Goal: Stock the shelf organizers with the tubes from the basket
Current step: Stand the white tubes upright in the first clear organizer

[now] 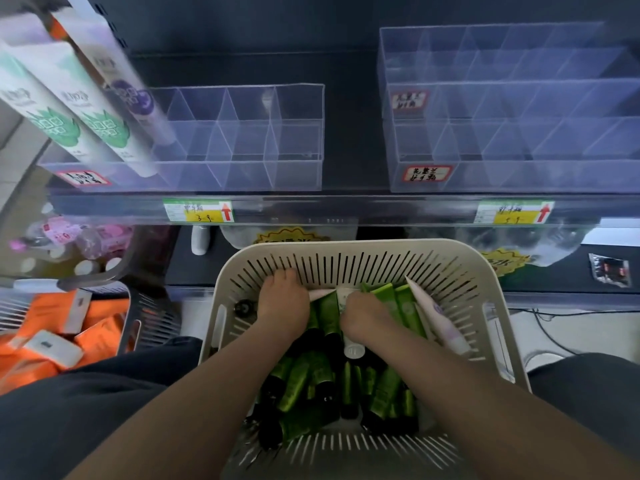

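left hand (pixel 282 301) and right hand (pixel 367 318) palm-down in the basket (pixel 460 271), fingers buried, honestly can't tell what either grips | green tubes (pixel 298 379) piled inside, long axes mostly near-to-far, caps near between the hands | clear organizers (pixel 242 133) on far shelf (pixel 349 133), right one cut off

The scene is lit softly. The back of the shelf (pixel 242 29) is left dark. Pale shine is seen on the clear organizers (pixel 298 140). The tall boxes (pixel 69 98) at the left are smeared and bent by the wide lens. Dark shadows are cast between the tubes (pixel 298 379), and the near rim of the basket (pixel 346 443) is blurred.
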